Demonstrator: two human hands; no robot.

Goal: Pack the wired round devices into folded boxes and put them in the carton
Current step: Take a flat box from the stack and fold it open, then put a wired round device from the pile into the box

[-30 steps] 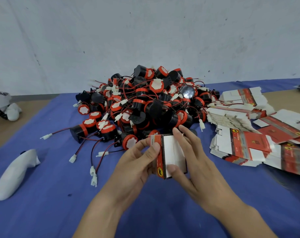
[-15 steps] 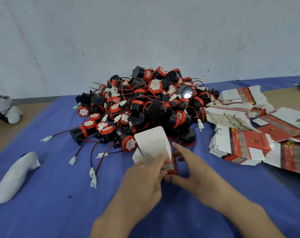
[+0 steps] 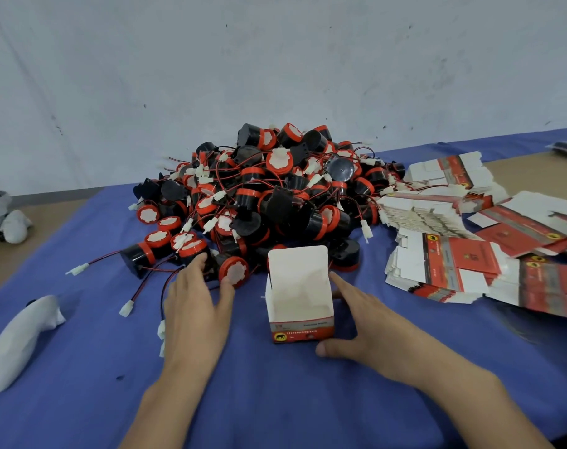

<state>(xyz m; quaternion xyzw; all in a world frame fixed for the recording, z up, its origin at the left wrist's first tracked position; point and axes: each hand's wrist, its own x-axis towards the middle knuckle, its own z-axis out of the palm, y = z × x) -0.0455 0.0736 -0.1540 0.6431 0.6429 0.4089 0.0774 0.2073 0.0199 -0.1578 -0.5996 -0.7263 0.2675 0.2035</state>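
Box (image 3: pixel 300 306) upright, top open; right hand (image 3: pixel 373 332) against right edge.

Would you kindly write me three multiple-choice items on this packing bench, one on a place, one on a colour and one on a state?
1. Where do the flat boxes lie?
A. right of the device pile
B. left of it
C. under it

2. The cloth is:
A. green
B. blue
C. yellow

3. The folded box is:
A. taped shut
B. crushed flat
C. upright, lid open

Key: A, the stacks sit at the right; B, blue shows all round; C, its flap stands up beside the right hand.
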